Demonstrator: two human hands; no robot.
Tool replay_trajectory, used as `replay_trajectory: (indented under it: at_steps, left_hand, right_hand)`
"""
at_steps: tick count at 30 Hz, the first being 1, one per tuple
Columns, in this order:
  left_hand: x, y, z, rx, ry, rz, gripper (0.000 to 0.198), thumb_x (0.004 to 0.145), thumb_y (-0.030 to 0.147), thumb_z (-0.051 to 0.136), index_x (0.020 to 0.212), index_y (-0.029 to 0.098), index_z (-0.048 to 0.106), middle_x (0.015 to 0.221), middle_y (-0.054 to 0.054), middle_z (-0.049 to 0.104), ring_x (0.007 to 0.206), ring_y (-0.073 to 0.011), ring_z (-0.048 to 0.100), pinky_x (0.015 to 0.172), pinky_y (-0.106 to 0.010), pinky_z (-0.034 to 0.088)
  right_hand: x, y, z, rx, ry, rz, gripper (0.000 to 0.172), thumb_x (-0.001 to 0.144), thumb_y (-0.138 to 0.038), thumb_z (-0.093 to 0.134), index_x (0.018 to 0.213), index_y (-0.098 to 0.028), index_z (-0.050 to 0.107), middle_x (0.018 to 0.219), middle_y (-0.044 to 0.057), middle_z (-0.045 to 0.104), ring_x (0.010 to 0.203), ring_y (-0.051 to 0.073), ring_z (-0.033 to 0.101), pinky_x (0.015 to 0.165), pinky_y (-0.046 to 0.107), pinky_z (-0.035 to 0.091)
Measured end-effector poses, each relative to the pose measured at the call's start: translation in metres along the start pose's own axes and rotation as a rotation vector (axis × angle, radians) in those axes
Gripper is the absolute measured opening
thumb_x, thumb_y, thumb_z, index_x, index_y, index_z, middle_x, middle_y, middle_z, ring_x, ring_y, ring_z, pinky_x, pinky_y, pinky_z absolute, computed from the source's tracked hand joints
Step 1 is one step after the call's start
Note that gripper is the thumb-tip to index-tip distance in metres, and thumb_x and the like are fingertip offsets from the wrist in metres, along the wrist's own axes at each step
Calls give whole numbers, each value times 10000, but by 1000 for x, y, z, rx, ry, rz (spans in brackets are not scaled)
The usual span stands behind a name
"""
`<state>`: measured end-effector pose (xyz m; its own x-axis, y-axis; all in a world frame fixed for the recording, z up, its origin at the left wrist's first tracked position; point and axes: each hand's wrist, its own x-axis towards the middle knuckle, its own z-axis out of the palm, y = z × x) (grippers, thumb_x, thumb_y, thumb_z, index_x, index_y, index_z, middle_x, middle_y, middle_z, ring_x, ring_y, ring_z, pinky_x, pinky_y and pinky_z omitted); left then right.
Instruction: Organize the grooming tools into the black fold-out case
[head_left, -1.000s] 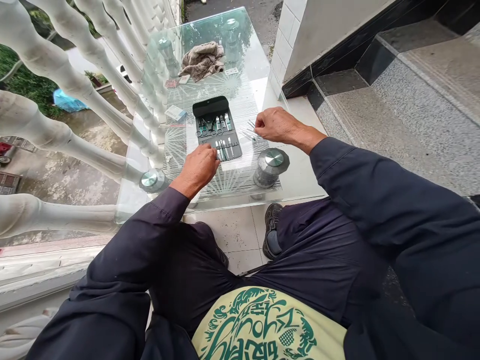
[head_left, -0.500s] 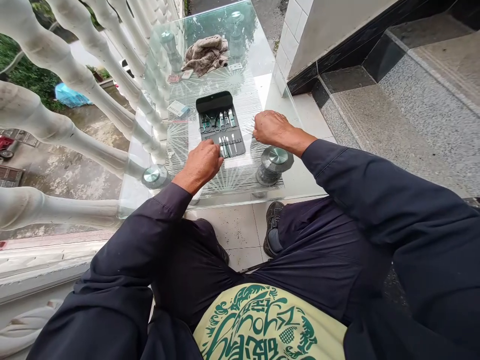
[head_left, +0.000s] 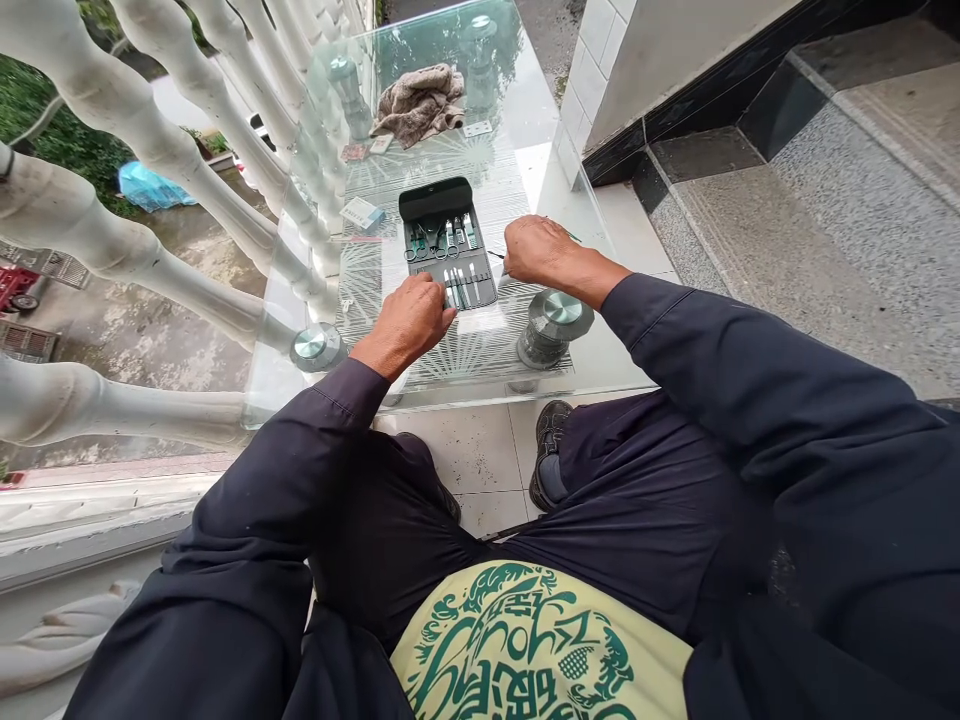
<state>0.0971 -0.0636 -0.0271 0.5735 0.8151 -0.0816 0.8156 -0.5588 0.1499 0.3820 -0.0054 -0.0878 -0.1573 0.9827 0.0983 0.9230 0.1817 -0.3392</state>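
Note:
An unfolded black manicure case [head_left: 450,265] lies on the glass table [head_left: 360,385]. Small scissors [head_left: 442,252] and clippers [head_left: 470,232] sit in its upper half, and several slim metal tools [head_left: 461,288] are strapped in the lower half. My left hand [head_left: 414,312] is closed at the case's lower left corner, its fingertips partly hidden. To the right of the case, my right hand [head_left: 541,248] is closed around a slim manicure tool [head_left: 496,256]. The tool's dark tip points toward the case; a greenish end shows behind the knuckles.
A crumpled brown towel [head_left: 421,105] lies at the table's far end, with small cards [head_left: 477,129] near it. A small white-and-blue box [head_left: 363,213] sits left of the case. White balusters [head_left: 165,130] line the left; stone steps [head_left: 750,210] rise on the right.
The view has shifted slightly. My right hand has turned a little, and the slim tool now shows on both sides of it. My left hand stays by the case's corner.

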Motion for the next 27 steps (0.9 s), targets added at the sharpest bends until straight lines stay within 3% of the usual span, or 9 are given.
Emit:
replay_trajectory:
  at_steps: [5, 7, 9, 13, 18, 22, 24, 27]
  left_hand:
    - [4, 4, -12, -104, 141, -55, 224, 1224, 277, 754, 1401, 214, 878, 1532, -207, 817, 1455, -411, 786, 1284, -571, 649]
    - [13, 5, -18, -178, 211, -85, 246, 1221, 279, 757, 1437, 227, 864, 1513, -178, 844, 1436, -378, 798, 1270, -541, 654]
    - [26, 7, -24, -309, 226, -126, 209, 1214, 294, 773, 1389, 231, 865, 1388, -147, 893, 1350, -341, 823, 1194, -488, 677]
    - [55, 11, -32, -661, 91, -224, 123, 1183, 328, 891, 1200, 210, 859, 1128, -134, 909, 1127, -280, 883, 1001, -413, 693]
    - [70, 14, -32, -1043, 59, -301, 230, 1110, 315, 1031, 1117, 205, 829, 974, -107, 901, 1039, -251, 920, 972, -400, 731]
    - [71, 11, -25, -1258, 68, -341, 276, 1054, 260, 1059, 1010, 199, 793, 886, -57, 862, 977, -207, 922, 967, -335, 723]
    - [73, 8, -21, -1314, 83, -360, 285, 1042, 211, 1041, 963, 197, 768, 857, -39, 840, 949, -191, 917, 973, -317, 712]
    - [76, 4, -15, -1331, 115, -395, 260, 1043, 161, 989, 953, 198, 748, 829, -29, 817, 966, -203, 925, 982, -314, 707]
  right_hand:
    - [-8, -4, -13, -37, -75, 141, 487, 1045, -422, 917, 1368, -58, 921, 1185, 298, 861, 1243, 549, 847, 1150, 687, 702]
    - [-9, -9, -23, 15, -72, 166, 455, 1056, -429, 917, 1313, -53, 927, 1126, 281, 862, 1203, 519, 852, 1099, 643, 722]
    - [-11, -16, -33, 112, -46, 195, 380, 1059, -415, 902, 1246, -87, 943, 1025, 225, 852, 1150, 477, 849, 1047, 612, 737]
    - [-19, -36, -44, 438, -22, 218, 262, 1020, -399, 965, 1174, -187, 948, 955, 160, 848, 1023, 410, 830, 986, 643, 761]
    - [-28, -49, -39, 690, -39, 200, 366, 979, -533, 1092, 1077, -257, 872, 886, 97, 804, 868, 318, 785, 876, 588, 779]
    - [-26, -49, -32, 906, -46, 221, 403, 928, -470, 1147, 967, -266, 802, 827, 67, 754, 802, 254, 715, 797, 482, 735]
    - [-26, -49, -32, 916, -49, 227, 393, 936, -439, 1141, 936, -263, 789, 819, 66, 746, 798, 243, 691, 778, 451, 697]
    - [-35, -50, -32, 705, -45, 199, 347, 1027, -482, 1065, 955, -247, 821, 785, 68, 718, 814, 267, 682, 782, 456, 642]
